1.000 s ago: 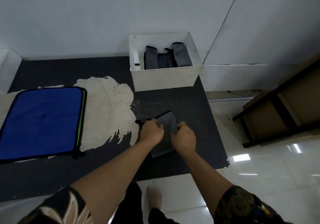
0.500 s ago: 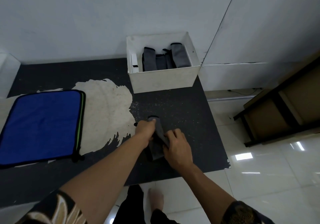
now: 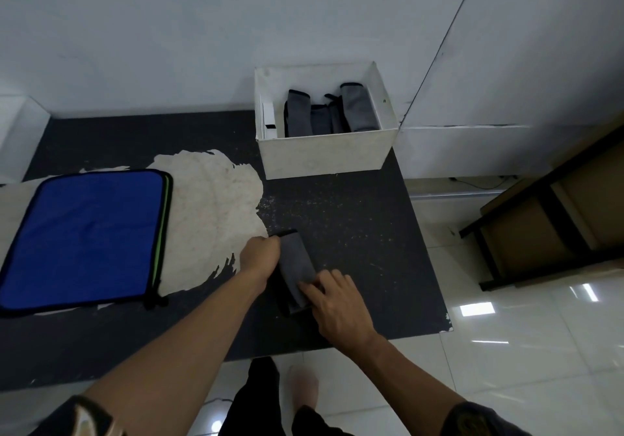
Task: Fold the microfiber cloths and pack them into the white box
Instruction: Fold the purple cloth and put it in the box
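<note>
A grey microfiber cloth [image 3: 297,263], folded into a narrow strip with a black edge, lies on the dark table [image 3: 354,226] in front of me. My left hand [image 3: 261,256] grips its left side near the far end. My right hand [image 3: 332,300] rests on the strip's near end, fingers stretched flat over it. The white box [image 3: 324,152] stands at the table's back edge against the wall. Inside it several folded grey cloths [image 3: 332,111] stand upright, and a white card [image 3: 268,118] leans on its left wall.
A blue cloth [image 3: 84,236] with black and green edging lies flat at the left on a pale worn patch [image 3: 209,212] of the table. The table's right edge drops to a tiled floor [image 3: 523,334]. A dark wooden shelf [image 3: 557,219] stands to the right.
The grey cloth went from a wider fold to a narrow strip. My left hand moved to its left side, and my right hand slid down to press the near end.
</note>
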### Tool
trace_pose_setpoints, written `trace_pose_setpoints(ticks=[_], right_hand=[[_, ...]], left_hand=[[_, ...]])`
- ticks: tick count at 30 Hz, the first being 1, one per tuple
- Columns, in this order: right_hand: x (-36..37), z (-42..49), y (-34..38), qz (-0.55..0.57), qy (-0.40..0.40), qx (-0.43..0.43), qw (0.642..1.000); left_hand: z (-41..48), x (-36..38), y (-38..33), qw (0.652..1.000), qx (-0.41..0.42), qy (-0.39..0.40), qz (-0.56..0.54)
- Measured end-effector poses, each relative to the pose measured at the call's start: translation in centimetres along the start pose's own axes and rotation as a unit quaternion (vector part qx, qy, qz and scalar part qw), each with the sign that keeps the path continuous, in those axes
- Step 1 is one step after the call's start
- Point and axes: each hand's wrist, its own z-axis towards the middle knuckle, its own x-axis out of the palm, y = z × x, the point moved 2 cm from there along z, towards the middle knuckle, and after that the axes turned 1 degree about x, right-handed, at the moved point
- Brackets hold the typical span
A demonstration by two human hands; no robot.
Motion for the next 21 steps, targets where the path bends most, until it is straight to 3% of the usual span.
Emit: trace_pose_setpoints(ticks=[9, 12, 16, 21], right_hand=[[1.1, 0.2, 1.9, -0.008, 0.007, -0.069, 0.998], [1.6, 0.3, 2.1, 0.003, 0.046, -0.055, 0.997], [1.8, 0.5, 1.8, 0.008, 0.065, -0.044, 0.997], [2.1, 0.5, 2.1, -0.002, 0.066, -0.010, 0.998]], left_hand=[[0.2, -0.7, 1.0, 0.999, -0.010, 0.023, -0.047], [0.2, -0.7, 0.6, 0.997, 0.038, 0.037, 0.053], [-0.1, -0.9, 0.0, 0.959, 0.142, -0.018, 0.245], [0.2, -1.7, 0.8, 0.956, 0.134, -0.063, 0.254]])
